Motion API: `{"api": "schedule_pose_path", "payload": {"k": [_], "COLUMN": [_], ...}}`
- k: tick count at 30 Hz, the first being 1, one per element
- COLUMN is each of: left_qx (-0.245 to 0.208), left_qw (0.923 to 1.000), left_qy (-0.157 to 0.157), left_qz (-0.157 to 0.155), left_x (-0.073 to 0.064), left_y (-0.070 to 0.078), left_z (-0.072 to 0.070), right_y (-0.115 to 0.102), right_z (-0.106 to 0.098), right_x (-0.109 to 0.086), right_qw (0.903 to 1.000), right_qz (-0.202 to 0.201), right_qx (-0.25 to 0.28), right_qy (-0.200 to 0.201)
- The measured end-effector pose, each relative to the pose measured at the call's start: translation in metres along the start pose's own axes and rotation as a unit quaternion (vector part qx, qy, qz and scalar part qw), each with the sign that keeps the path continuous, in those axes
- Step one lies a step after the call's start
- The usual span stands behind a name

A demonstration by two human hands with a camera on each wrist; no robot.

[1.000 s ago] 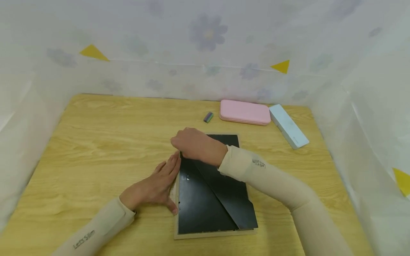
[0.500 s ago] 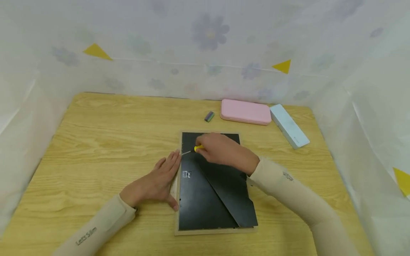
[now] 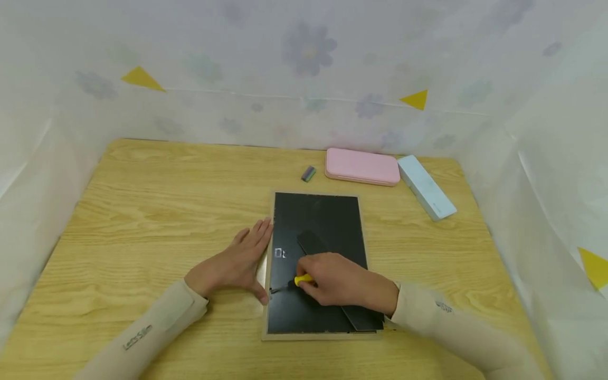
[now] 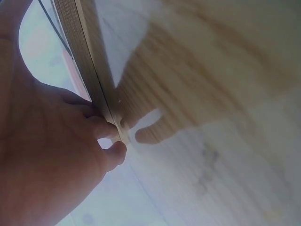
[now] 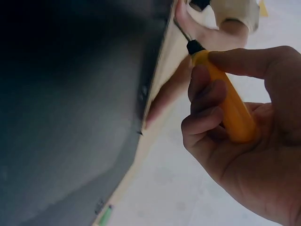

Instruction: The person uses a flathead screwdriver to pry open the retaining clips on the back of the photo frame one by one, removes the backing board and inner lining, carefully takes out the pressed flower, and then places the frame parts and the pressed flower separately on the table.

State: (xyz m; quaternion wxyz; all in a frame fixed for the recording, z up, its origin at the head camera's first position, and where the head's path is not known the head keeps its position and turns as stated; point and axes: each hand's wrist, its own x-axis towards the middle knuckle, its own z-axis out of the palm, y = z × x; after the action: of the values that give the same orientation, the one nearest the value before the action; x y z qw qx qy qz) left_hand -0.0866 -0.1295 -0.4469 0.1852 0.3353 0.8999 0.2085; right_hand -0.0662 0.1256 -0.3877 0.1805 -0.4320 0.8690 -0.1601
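Low in the centre of the head view, the black-backed frame [image 3: 318, 336] lies on the wooden table [image 3: 157, 211]. From here I see the right hand [image 3: 332, 279] curled round a yellow-handled tool [image 5: 230, 106], its tip at the frame's left edge. The left hand [image 3: 237, 266], fingers straight and thumb spread, rests against that edge, gripping nothing. A slip could jab the nearby thumb; pressing too hard might gouge the border, and weak bracing could let everything skid.
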Motion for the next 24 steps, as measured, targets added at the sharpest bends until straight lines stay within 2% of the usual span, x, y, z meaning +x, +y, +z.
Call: {"api": "schedule_pose_path", "payload": {"k": [7, 15, 18, 24], "left_qx": [0.006, 0.007, 0.009, 0.027], "left_qw": [1.0, 0.9997, 0.9996, 0.9993], "left_qy": [0.0, -0.015, -0.018, -0.001], "left_qz": [0.002, 0.019, 0.019, 0.024], "left_x": [-0.002, -0.02, -0.025, -0.03], "left_y": [0.001, 0.014, 0.019, 0.022], "left_z": [0.001, 0.001, 0.005, 0.015], "right_y": [0.0, 0.001, 0.0, -0.002], "right_z": [0.009, 0.008, 0.006, 0.004], "right_x": [-0.008, -0.004, -0.003, 0.0], "right_qw": [0.9988, 0.9988, 0.9985, 0.9959], "right_qz": [0.029, 0.032, 0.034, 0.051], "right_qx": [0.038, 0.028, 0.024, 0.036], "right_qy": [-0.008, -0.026, -0.036, -0.066]}}
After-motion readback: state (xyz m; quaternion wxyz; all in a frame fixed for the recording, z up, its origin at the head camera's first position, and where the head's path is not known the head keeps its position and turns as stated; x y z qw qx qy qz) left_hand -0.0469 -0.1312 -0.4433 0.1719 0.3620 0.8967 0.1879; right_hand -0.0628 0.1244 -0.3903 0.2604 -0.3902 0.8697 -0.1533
